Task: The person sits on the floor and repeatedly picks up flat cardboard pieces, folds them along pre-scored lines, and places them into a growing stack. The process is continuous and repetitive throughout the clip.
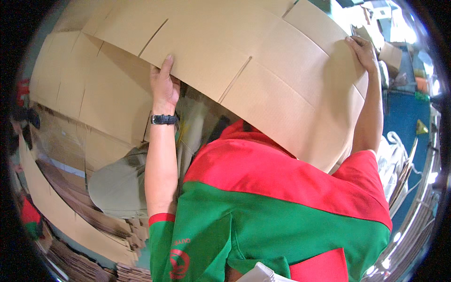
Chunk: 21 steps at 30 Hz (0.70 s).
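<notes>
A large flat cardboard sheet (202,37), slotted and creased like an unfolded box, stretches across the upper middle and slants down to the right against my body. My left hand (164,89) grips its near edge between two slots, thumb on top and the other fingers mostly hidden underneath. At the sheet's far right edge, my right hand (364,51) is closed on the border with fingers pinching it. Below and left of this sheet lies another slotted cardboard sheet (117,87), partly covered by the first.
Stacks of flat cardboard (84,202) fill the lower left, close to my bent leg (120,183). On the right, a white plastic bag (392,162) rests by the blue floor (399,110). More cardboard piles (413,235) line the right rim, with clutter at the upper right.
</notes>
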Tool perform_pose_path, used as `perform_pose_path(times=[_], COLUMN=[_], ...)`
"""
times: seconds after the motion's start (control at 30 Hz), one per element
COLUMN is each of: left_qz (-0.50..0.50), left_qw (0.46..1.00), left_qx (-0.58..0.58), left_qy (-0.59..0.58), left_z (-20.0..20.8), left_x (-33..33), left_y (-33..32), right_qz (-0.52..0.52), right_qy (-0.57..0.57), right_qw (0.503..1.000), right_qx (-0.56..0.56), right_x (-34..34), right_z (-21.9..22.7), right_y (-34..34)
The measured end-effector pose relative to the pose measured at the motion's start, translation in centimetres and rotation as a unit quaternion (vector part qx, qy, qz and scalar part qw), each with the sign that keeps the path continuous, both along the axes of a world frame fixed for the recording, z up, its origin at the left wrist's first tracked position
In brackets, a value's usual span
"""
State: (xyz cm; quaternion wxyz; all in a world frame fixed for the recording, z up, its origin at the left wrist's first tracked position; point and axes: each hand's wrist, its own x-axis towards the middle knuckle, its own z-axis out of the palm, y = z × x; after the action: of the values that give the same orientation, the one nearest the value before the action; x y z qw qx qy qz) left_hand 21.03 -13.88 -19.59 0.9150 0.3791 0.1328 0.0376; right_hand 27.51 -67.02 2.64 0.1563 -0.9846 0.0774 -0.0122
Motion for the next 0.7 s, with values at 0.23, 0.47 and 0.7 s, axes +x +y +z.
perform_pose_path(times=[0.23, 0.47, 0.7], left_qz=[-0.055, -0.120, -0.218], left_qw=[0.998, 0.993, 0.975], left_qx=[0.013, 0.001, -0.039], left_qy=[-0.014, 0.021, 0.028], left_z=[0.4, 1.3, 1.6], left_x=[0.3, 0.1, 0.1], left_y=[1.0, 1.4, 1.6], right_qz=[-0.061, -0.134, -0.213], right_qy=[-0.025, 0.003, 0.062], right_qw=[0.996, 0.991, 0.975], right_qx=[0.067, 0.029, 0.028], right_x=[-4.4, -10.9, -15.0], right_z=[-4.3, -4.1, -4.0], right_y=[-0.9, -0.2, 0.9])
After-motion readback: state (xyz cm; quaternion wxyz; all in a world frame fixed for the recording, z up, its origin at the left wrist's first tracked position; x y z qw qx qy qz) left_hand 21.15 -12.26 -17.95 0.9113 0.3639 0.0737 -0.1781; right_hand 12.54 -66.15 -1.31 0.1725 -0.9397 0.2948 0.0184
